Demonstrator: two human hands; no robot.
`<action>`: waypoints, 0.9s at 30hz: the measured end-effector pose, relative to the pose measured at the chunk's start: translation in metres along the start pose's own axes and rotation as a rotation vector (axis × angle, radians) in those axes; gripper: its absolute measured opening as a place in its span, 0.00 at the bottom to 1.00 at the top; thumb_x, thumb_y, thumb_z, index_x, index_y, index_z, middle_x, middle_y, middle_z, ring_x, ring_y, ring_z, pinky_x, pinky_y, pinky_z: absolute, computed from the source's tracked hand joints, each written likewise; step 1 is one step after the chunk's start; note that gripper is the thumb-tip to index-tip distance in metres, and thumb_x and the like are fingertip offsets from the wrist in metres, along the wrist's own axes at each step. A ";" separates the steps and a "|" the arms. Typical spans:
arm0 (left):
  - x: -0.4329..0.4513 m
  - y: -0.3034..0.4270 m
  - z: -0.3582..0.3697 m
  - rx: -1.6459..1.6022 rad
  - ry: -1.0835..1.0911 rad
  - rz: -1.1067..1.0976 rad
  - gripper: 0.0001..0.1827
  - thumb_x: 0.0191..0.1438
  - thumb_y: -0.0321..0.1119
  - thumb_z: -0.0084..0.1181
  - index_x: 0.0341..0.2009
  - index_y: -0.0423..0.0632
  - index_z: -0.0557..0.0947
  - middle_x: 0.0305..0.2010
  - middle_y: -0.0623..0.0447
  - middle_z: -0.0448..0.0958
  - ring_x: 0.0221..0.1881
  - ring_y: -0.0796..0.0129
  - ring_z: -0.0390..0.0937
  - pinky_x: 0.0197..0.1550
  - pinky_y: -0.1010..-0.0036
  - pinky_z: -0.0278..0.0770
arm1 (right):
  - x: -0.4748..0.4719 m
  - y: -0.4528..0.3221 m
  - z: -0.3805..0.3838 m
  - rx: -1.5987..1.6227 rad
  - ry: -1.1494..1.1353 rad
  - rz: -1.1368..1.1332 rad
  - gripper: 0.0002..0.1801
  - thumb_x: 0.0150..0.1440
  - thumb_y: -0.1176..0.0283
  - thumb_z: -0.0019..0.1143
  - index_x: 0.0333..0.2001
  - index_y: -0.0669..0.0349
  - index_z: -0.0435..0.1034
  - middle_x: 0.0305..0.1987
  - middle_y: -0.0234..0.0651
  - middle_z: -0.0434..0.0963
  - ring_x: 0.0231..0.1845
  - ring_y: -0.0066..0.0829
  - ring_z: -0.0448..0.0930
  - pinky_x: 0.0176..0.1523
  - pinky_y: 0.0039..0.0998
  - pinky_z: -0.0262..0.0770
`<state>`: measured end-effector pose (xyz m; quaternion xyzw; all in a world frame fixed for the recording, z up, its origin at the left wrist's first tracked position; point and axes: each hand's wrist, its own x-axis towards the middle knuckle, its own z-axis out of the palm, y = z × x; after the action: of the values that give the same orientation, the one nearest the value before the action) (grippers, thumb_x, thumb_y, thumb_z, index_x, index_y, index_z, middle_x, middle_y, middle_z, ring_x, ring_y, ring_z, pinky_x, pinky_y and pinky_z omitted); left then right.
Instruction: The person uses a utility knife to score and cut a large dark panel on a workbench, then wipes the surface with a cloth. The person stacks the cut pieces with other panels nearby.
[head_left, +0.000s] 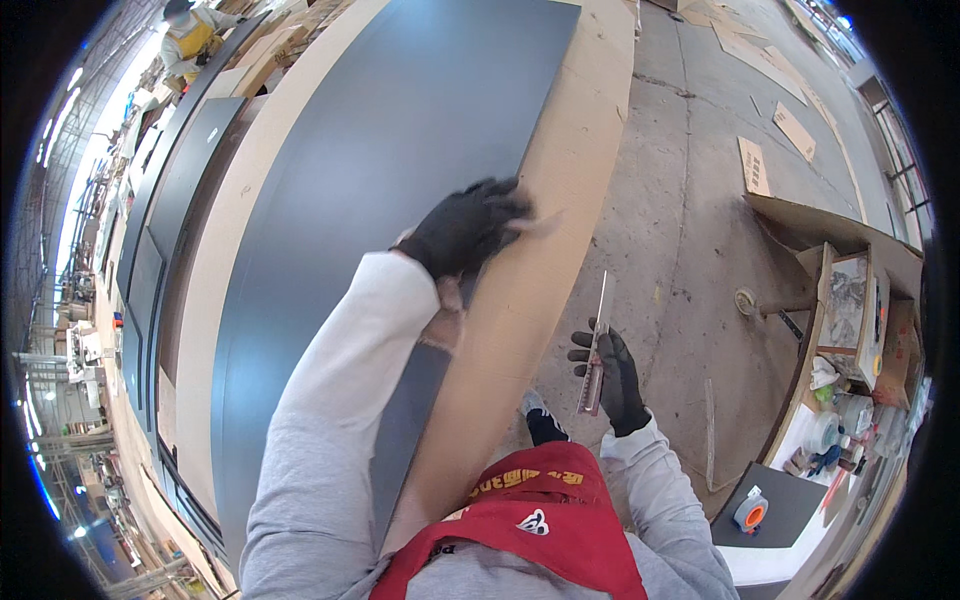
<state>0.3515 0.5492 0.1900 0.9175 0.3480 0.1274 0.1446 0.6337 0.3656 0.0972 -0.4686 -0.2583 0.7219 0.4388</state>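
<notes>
My left hand (472, 229), in a black glove, is over the right edge of a large dark grey panel (375, 150). It is closed on a pale pinkish cloth (448, 319), which shows below the hand and sticks out past the fingers; motion blurs it. The panel lies flat on a sheet of brown cardboard (517, 300). Away from the panel, above the concrete floor, my right hand (619, 375), also gloved, holds a snap-off utility knife (592, 375). Its long thin blade points up and away from me.
More dark panels (187, 172) lie stacked to the left. A person (187, 37) in a yellow apron stands at the far left. On my right, a workbench (787, 405) holds a tape roll (751, 515), bottles and small items. Cardboard pieces (793, 131) are on the floor.
</notes>
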 end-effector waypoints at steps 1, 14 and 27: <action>-0.017 0.007 0.001 -0.025 -0.099 0.055 0.20 0.57 0.35 0.51 0.56 0.52 0.76 0.60 0.46 0.71 0.66 0.50 0.61 0.66 0.59 0.60 | 0.002 0.000 -0.004 -0.020 -0.001 0.001 0.27 0.65 0.55 0.42 0.61 0.59 0.59 0.46 0.41 0.76 0.39 0.29 0.78 0.40 0.30 0.76; -0.386 0.272 0.052 -0.035 -0.123 -0.093 0.19 0.52 0.46 0.54 0.42 0.48 0.83 0.55 0.47 0.75 0.64 0.57 0.65 0.67 0.64 0.59 | -0.078 0.046 -0.019 -1.102 -0.756 0.402 0.19 0.64 0.55 0.43 0.31 0.57 0.71 0.19 0.33 0.74 0.22 0.29 0.76 0.27 0.32 0.71; -0.593 0.539 0.184 -0.118 0.313 -0.944 0.18 0.47 0.43 0.59 0.40 0.47 0.83 0.44 0.48 0.80 0.44 0.59 0.78 0.47 0.59 0.75 | -0.004 0.015 -0.183 -1.926 -0.525 -0.546 0.25 0.55 0.44 0.51 0.36 0.57 0.74 0.26 0.37 0.77 0.28 0.39 0.78 0.33 0.39 0.73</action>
<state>0.3071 -0.2692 0.1319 0.6202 0.7348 0.2037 0.1841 0.7939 0.3478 0.0097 -0.3744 -0.9116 0.1644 -0.0435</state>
